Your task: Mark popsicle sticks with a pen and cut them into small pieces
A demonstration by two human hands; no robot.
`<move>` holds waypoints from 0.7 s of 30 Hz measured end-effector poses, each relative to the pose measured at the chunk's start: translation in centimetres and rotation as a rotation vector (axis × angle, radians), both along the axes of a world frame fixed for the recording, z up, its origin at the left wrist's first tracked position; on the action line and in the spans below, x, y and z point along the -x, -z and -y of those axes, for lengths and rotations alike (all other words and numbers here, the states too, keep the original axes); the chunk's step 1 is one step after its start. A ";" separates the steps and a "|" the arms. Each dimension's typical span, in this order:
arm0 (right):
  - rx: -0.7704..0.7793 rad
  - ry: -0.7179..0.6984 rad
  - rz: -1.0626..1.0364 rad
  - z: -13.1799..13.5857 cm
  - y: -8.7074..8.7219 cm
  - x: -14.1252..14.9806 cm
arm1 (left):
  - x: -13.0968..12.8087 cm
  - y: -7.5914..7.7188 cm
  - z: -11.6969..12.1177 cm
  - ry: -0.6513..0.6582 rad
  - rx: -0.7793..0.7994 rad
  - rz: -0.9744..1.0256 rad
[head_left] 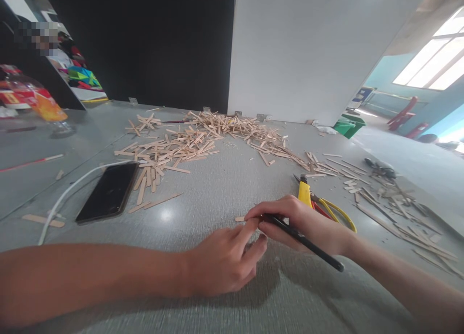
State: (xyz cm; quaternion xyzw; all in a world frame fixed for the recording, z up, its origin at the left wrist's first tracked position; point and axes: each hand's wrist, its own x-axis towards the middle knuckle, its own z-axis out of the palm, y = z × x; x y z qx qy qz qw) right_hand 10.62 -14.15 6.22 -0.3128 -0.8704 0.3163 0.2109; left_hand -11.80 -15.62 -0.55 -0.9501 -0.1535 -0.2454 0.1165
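Note:
My right hand (pixel 295 223) is closed round a slim black pen (pixel 304 242), whose back end slants down toward the lower right. The pen's tip is hidden among my fingers. Against those fingertips presses my left hand (pixel 232 259), its fingers curled and pinched; whatever lies between them is hidden. A short piece of wooden stick (pixel 239 219) shows on the grey table (pixel 217 194) just beyond the fingertips. Behind my right hand lie a yellow-handled cutter-like tool (pixel 303 191) and a pair of pliers or scissors with yellow and red handles (pixel 335 212), partly covered by the hand.
A large heap of flat wooden sticks (pixel 195 140) spreads along the back. More sticks and scraps (pixel 395 203) lie at right. A phone (pixel 108 191) with a white cable (pixel 67 196) is at left, near a drink bottle (pixel 45 104). Black (pixel 155 44) and white panels (pixel 290 53) stand behind.

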 end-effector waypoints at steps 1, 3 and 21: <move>-0.028 0.004 -0.008 0.1 0.2 0.0 | 0.0 0.0 0.0 -0.001 -0.018 0.003; -0.071 0.025 -0.037 0.2 0.6 0.1 | 0.1 0.0 0.1 0.008 -0.041 0.001; -0.119 0.164 -0.060 1.0 1.1 0.3 | -0.1 0.0 -1.1 0.255 0.552 0.262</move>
